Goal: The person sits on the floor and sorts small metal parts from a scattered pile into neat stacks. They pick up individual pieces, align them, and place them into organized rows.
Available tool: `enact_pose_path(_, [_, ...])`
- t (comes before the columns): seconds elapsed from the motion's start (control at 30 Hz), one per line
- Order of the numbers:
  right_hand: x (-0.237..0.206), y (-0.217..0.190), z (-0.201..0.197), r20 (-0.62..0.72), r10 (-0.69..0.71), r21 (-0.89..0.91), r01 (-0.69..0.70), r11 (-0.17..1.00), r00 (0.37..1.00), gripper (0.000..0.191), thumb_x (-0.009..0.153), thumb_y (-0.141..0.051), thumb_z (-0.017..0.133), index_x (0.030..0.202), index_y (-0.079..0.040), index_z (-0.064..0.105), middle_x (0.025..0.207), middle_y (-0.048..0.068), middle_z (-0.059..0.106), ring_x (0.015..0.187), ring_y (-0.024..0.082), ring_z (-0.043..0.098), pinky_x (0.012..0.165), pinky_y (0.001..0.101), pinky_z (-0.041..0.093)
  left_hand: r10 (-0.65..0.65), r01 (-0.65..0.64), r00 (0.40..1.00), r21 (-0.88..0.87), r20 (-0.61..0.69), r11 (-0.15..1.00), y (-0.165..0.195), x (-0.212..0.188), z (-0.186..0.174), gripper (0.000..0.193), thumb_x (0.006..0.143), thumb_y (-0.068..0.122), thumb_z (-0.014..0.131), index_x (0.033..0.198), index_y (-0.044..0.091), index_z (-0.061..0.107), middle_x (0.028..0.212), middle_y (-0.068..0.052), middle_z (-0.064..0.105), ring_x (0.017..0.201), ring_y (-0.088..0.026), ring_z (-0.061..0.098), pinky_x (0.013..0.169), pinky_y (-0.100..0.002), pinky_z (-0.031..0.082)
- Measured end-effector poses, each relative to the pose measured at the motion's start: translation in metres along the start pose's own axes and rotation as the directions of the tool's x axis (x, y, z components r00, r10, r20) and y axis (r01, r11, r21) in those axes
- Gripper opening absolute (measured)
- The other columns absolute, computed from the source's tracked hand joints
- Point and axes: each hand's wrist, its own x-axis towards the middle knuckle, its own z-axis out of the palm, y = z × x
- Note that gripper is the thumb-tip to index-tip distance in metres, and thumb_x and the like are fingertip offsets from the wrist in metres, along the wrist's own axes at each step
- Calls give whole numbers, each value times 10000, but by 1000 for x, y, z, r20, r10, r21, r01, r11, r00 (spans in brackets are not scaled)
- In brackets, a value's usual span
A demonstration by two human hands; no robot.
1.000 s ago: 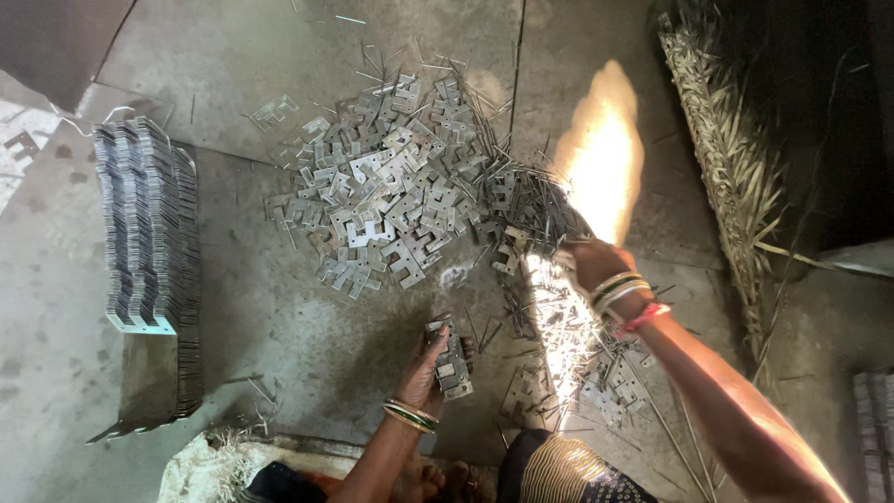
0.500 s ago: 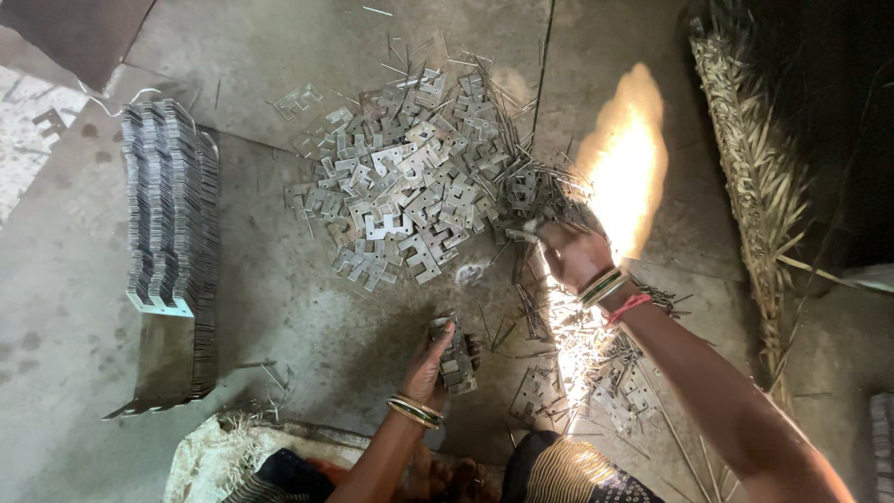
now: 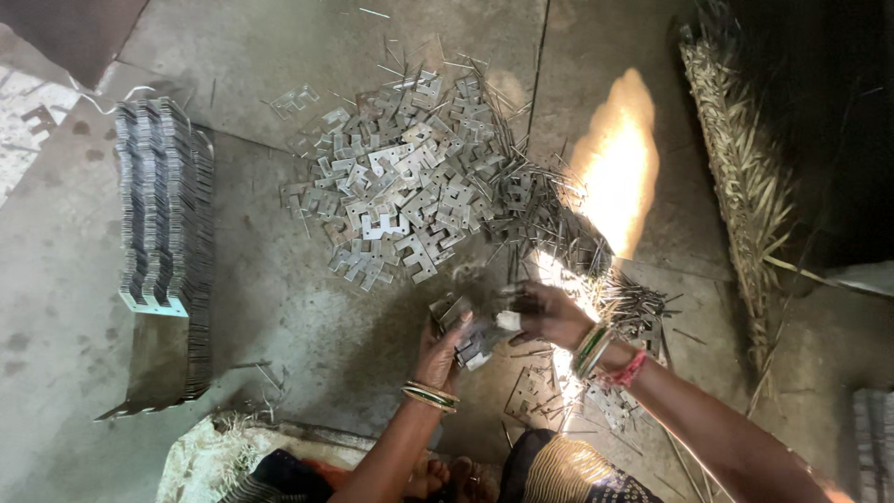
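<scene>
A small bundle of flat grey stamped metal plates (image 3: 470,333) is gripped by the left hand (image 3: 440,354) and pinched by the right hand (image 3: 549,315), low over the concrete floor (image 3: 279,307). A loose heap of similar plates (image 3: 410,196) lies just beyond, a neat upright stack (image 3: 163,205) far left, thin metal rods (image 3: 615,298) right.

A person crouches over a concrete floor (image 3: 279,307). The left hand (image 3: 440,352) grips a small bundle of metal plates (image 3: 470,333); the right hand (image 3: 551,315) touches it, perhaps adding one. A loose plate pile (image 3: 410,186) lies beyond, a neat stacked row (image 3: 163,210) far left.
</scene>
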Motion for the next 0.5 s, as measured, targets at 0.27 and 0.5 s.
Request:
enact_pose_path(0.27, [72,-3,-87,-286,-145,-876,-197,441,947,653,953,-487,692,1452,-107,506,1474,284,444,1391,402,423,1230,513,247,-46,46,999,1,10,999,-8,0,-27,610,778,155,830,1331,75,586,1116,-65,722,1012,-225,692,862,-423,561])
enact_pose_path(0.5, [38,4,-71,46,-57,-960,60,275,997,695,831,-259,722,1501,-309,543,1568,141,357,1462,310,353,1209,478,264,-29,28,1000,72,12,997,3,-2,-32,481,797,179,838,1235,68,673,1105,-43,739,989,-179,709,838,-352,582])
